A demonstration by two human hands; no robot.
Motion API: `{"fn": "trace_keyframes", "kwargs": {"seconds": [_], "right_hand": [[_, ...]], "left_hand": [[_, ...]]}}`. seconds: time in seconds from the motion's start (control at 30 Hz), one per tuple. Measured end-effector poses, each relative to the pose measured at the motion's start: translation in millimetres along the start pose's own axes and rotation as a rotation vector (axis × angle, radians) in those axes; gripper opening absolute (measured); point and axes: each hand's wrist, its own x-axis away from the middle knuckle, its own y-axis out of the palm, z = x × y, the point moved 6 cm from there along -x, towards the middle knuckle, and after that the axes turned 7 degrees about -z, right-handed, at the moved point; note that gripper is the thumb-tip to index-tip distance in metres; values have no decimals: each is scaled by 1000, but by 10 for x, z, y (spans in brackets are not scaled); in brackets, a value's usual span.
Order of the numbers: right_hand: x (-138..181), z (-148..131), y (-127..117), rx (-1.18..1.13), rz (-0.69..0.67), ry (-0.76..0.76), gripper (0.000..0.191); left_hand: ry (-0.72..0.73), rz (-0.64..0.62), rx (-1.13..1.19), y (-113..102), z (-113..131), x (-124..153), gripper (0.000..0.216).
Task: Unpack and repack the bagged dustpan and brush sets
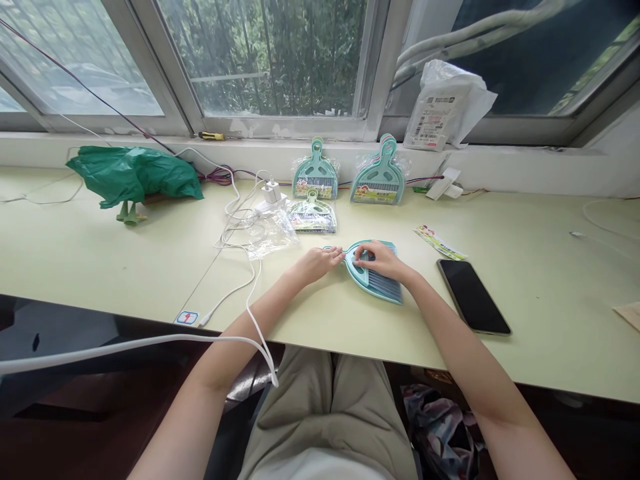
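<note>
- Here's the teal dustpan-and-brush set (383, 283), unwrapped, flat on the table (555, 280), bristles inside the pan.
- Left hand (321, 263) covers the handle, grip hidden, can't tell; right hand (383, 260) pinches the set's middle.
- Label card (440, 243) off, lying rightward; clear wrapper (273, 233) leftward.
- Behind, further sets (379, 175) sit bagged, labelled, seemingly unopened.

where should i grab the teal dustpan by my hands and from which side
Probably by the narrow handle, from the left: the dustpan lies flat with its handle pointing left, while the bristles over it fan out to the right. The left hand is at the handle end.
</note>
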Motion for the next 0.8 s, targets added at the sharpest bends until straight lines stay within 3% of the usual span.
{"fn": "trace_keyframes", "kwargs": {"seconds": [0.57, 0.8], "right_hand": [[-10, 24, 29, -11, -82, -7, 9], [-9, 23, 28, 8, -53, 4, 8]], "left_hand": [[76, 1, -23, 17, 107, 28, 36], [60, 27, -5, 46, 76, 27, 36]]}}
